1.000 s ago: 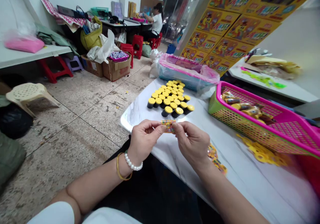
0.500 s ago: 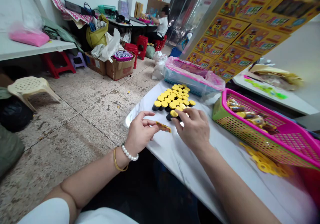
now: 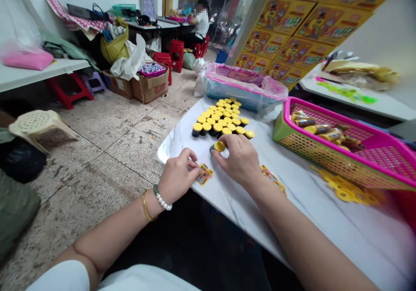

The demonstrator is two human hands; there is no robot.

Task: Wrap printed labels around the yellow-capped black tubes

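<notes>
My left hand (image 3: pixel 180 169) pinches a small colourful printed label (image 3: pixel 204 175) at its left edge, just above the table's near edge. In my right hand (image 3: pixel 238 156) is a small black tub with a yellow lid (image 3: pixel 219 147), tilted and gripped between thumb and fingers. Beyond it, several more yellow-lidded black tubs (image 3: pixel 216 118) stand upright in close rows on the white marbled table (image 3: pixel 247 213). Partly hidden behind my right wrist lie more printed labels (image 3: pixel 273 179).
A pink and green basket (image 3: pixel 328 152) holding wrapped tubs stands at the right, with yellow plastic pieces (image 3: pixel 344 189) beside it. Behind the tubs is a plastic-lined blue basket (image 3: pixel 240 92). Yellow printed boxes (image 3: pixel 286 31) are stacked beyond. Another person (image 3: pixel 202 22) sits at a far table.
My right hand has let go of the label, reached to the rows and drawn one tub toward me. My left hand has kept the label and lowered it slightly to the left.
</notes>
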